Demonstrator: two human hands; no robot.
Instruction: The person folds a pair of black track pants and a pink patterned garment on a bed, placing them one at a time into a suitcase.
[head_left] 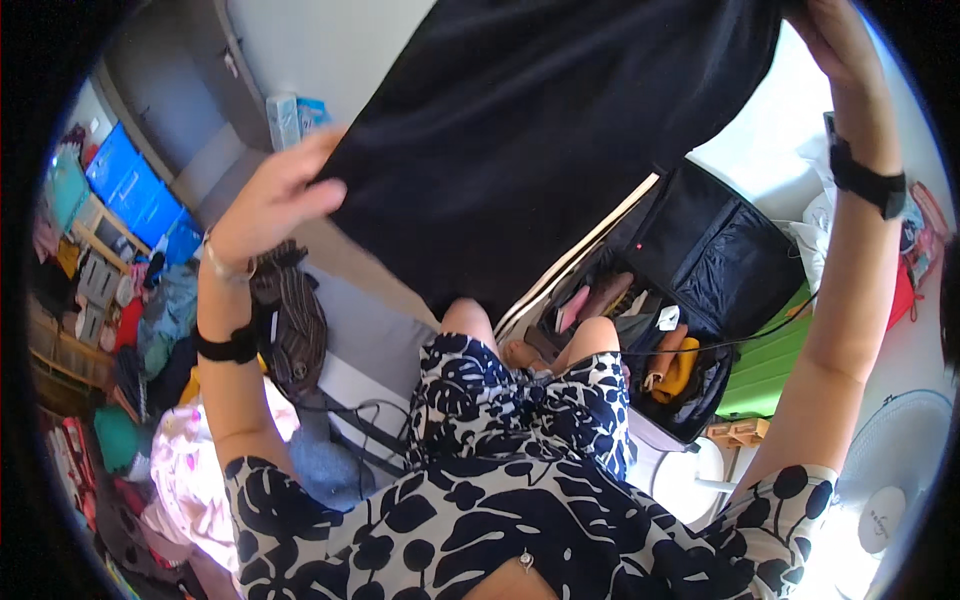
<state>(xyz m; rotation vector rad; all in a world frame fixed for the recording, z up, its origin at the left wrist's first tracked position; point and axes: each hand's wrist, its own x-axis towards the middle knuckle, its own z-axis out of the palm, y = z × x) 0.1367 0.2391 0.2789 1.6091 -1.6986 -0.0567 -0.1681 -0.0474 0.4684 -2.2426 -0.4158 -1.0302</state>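
Note:
A large piece of plain black clothing (560, 130) is spread out in front of me, raised above my knees; its exact kind does not show. My left hand (285, 190) is at its left corner, slightly blurred, with the thumb beside the edge and the fingers partly behind the fabric; it appears closed on that corner. High at the right, my right hand (840, 40) grips the upper right corner, its fingertips partly hidden. The clothing's top runs out of the picture, and its lower end hangs close to my knee.
An open black suitcase (735, 250) with shoes and a yellow item (680, 370) lies ahead right. Clothes, including a pink piece (195, 470), are heaped at left near blue boxes (130, 185). A fan (890, 490) stands at right. A dark cable (740, 342) crosses the suitcase.

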